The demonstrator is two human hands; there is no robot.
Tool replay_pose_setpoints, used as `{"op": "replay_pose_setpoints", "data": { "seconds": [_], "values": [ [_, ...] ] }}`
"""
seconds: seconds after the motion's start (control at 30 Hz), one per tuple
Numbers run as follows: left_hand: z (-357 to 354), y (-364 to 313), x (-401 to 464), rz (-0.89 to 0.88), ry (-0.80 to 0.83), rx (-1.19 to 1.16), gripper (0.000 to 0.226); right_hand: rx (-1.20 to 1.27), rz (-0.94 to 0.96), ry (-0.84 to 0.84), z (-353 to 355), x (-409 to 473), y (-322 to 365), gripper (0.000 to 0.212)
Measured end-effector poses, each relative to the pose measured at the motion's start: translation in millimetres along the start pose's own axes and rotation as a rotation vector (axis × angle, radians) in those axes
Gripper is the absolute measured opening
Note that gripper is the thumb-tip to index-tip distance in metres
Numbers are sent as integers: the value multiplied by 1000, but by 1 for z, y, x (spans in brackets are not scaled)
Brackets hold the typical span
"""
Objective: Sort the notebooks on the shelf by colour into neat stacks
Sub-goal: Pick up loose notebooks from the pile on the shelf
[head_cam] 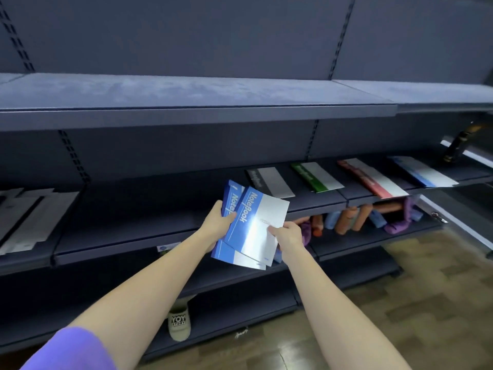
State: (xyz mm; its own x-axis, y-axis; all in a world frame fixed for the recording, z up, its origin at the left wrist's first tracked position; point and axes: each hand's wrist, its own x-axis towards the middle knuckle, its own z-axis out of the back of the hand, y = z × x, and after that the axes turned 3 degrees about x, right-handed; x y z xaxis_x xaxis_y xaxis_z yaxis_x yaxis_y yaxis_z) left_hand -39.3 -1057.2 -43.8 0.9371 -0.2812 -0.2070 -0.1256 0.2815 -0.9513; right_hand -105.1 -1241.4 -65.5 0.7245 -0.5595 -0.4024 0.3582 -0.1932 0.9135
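- Through the head camera, we see our left hand point(217, 218) gripping a small fanned bunch of blue-and-white paper notebooks point(250, 228) by their blue spine edge, thumb curled over the top cover.
- Our right hand point(286, 235) pinches the white side of the same bunch, fingers tucked beneath it.
- We hold the bunch in the air, in front of the dark grey metal shelf point(186, 206).
- On that shelf, to the right, lie four stacks side by side and apart: a black-and-white notebook stack point(269, 181), a green-and-white notebook stack point(317, 176), a red-and-white notebook stack point(373, 178) and a blue-and-white notebook stack point(422, 170).
- At far left lie flat white paper packs point(32, 214).
- On the shelf below we see coloured rolled items point(357, 216).
- We wear a purple sleeve point(69, 351) on the left arm.
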Motion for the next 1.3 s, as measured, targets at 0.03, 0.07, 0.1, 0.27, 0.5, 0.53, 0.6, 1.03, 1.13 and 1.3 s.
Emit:
{"op": "replay_pose_setpoints", "data": {
  "seconds": [0.03, 0.07, 0.1, 0.27, 0.5, 0.53, 0.6, 1.03, 1.13, 1.3],
  "values": [
    [-15, -6, 0, -5, 6, -15, 23, 5, 7, -10, 14, 5, 2, 23],
    [-30, -13, 0, -18, 8, -35, 18, 12, 9, -15, 27, 11, 4, 24],
    [-45, -19, 1, -29, 7, -49, 13, 18, 7, -17, 40, 18, 6, 26],
    [-96, -42, 15, -82, -16, -13, 9, 25, -5, -26, 82, 50, 9, 24],
    [-151, -62, 74, -98, 63, -95, 24, 64, 8, -119, 119, 100, 23, 24],
    [-162, -66, 85, -105, 74, -110, 26, 58, 21, -145, 125, 109, 28, 24],
    [-186, -77, 107, -103, 97, -154, 22, 44, 38, -215, 141, 125, 41, 21],
    [-362, -138, 192, -143, 321, -209, 35, -8, 116, -588, 275, 214, 100, 26],
    [-397, -157, 210, -124, 318, -159, 39, -20, 147, -609, 304, 241, 113, 34],
    [-466, -181, 244, -93, 259, -206, 44, -142, 166, -518, 359, 304, 134, 29]
  ]
}}
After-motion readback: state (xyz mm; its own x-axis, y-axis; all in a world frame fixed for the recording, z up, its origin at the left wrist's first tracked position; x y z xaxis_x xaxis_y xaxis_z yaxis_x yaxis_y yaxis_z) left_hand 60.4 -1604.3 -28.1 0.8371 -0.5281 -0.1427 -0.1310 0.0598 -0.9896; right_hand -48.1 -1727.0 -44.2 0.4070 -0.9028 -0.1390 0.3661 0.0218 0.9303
